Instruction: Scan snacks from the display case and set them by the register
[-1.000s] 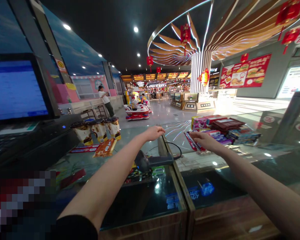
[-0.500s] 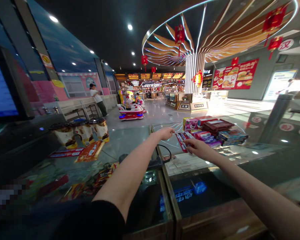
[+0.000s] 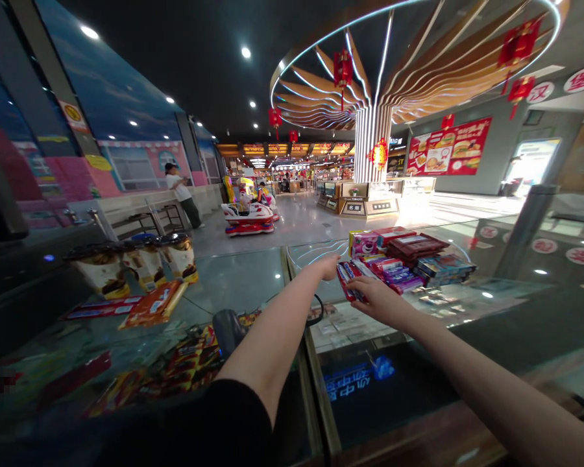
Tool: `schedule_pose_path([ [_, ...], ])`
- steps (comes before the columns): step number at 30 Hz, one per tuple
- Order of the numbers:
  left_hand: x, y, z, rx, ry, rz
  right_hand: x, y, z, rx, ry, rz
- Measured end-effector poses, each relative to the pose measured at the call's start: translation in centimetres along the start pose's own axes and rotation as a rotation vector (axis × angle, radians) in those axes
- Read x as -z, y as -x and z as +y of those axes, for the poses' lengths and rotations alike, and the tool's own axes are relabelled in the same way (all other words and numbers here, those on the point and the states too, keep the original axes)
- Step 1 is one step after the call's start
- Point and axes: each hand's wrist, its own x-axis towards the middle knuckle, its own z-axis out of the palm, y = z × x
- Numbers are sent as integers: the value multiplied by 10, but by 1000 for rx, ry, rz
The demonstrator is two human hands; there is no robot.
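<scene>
Glass ctr. [image 3: 238, 272]: looks slick; a hard push could likely send packs sliding.
L arm [image 3: 272, 337]: extended fwd. over ctr.; a sideways swing could knock scanner [image 3: 226, 332] or snag blk. cable [image 3: 317, 314].
Pile, mixed boxes & packs [image 3: 409, 250]: uneven stack; could slip if bars get shoved into it.
R hand [image 3: 372, 295]: palm down, reaching in from R, fingers part-curled on bars; firmness of hold, can't tell.
L hand [image 3: 329, 266]: at bars' L end, wrist hiding fingers; opening & hold, can't tell.
Red-wrapped bars [image 3: 344, 274]: on ctr., L edge of pile, btwn. hands.
</scene>
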Motion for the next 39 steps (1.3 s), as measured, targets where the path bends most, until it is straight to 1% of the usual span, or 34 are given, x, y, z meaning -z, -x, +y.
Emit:
schedule_pose_path([
  [4, -4, -2, -2, -27, -11, -2, -2, -1, 1, -1, 32, 11],
  [7, -4, -1, -7, -7, -47, -20, -5, -2, 2, -9, 58, 5],
  [11, -3, 2, -20, 39, -91, -26, -7, -6, 0, 7, 119, -15],
  [15, 1, 8, -35, 74, -113, -42, -3, -10, -11, 8, 218, -29],
  [20, 10, 24, -51, 102, -152, -61, 0, -15, -26, 14, 295, -78],
  [27, 25, 50, -74, 112, -146, -32, -7, -25, -28, -21, 356, -128],
  [30, 28, 57, -86, 128, -149, -30, -10, -30, -30, -33, 328, -154],
  [33, 31, 63, -98, 114, -142, -23, -12, -38, -35, -44, 281, -172],
  [39, 39, 85, -124, 150, -122, -29, -24, -59, -46, -52, 175, -161],
])
